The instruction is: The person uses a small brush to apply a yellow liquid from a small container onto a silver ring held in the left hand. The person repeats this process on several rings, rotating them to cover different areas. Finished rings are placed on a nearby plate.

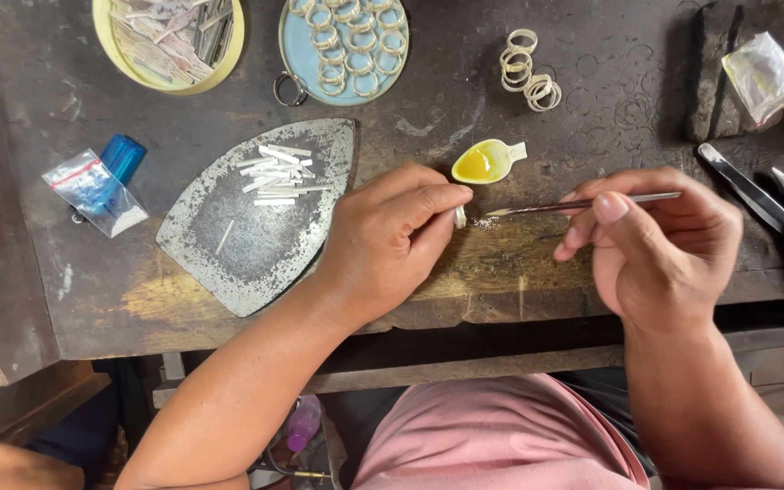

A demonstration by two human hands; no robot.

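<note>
My left hand (390, 238) rests on the dark wooden workbench (546, 263) and pinches a small silver ring (460, 217) upright between thumb and forefinger. My right hand (660, 245) holds a thin metal pick (583, 205) like a pen. Its tip points left and ends just right of the ring, over a little white powder. A small yellow spoon-shaped dish (487, 162) of yellow liquid lies just behind the ring.
A worn iron-shaped metal plate (256, 236) with short silver strips lies at left. Behind are a blue dish (301, 50) of rings, a yellow dish (229, 54) of scrap, loose rings (528, 77). Tweezers and pliers (773, 204) lie at right.
</note>
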